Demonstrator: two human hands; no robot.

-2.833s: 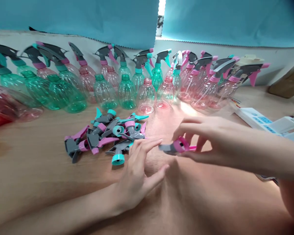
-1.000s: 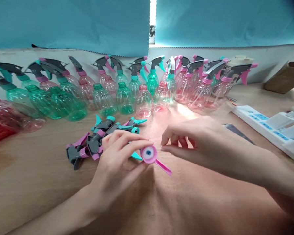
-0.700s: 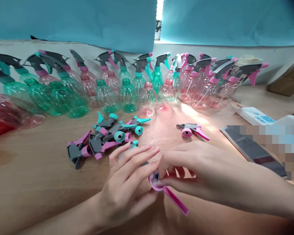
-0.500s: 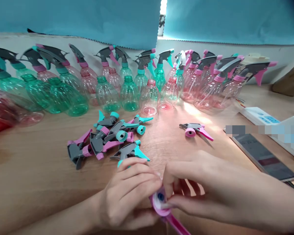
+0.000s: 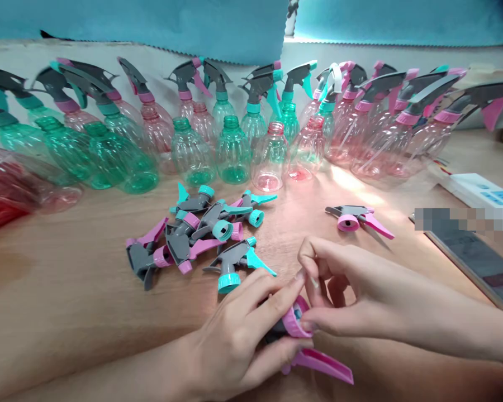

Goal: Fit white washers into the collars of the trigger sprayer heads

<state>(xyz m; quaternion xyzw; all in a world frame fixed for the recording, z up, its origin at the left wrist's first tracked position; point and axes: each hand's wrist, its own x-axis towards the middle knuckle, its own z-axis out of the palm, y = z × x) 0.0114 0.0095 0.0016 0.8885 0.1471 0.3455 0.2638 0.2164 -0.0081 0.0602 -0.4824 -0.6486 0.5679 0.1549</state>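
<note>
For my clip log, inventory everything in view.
Transparent plastic sprayer bottles: over ten, green and pink, back
Headless transparent bottles: several, green and pink, back
Loose plastic trigger heads: six or more, grey with teal/pink, centre
Lone trigger head: one, grey/pink, centre right
Held trigger head: one, grey/pink, front
Flat phone: one, dark, right
Power strip: one, white, far right
Plastic bag: one, red, left edge
Cloth panels: two, blue, top
Wall: one, white, behind
Wooden table: one, brown, below
Left hand: one, gripping held head
Right hand: one, touching it

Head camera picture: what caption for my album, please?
Left fingers hold a spray head, right fingers at its pink collar, pink and green bottles behind.
</note>
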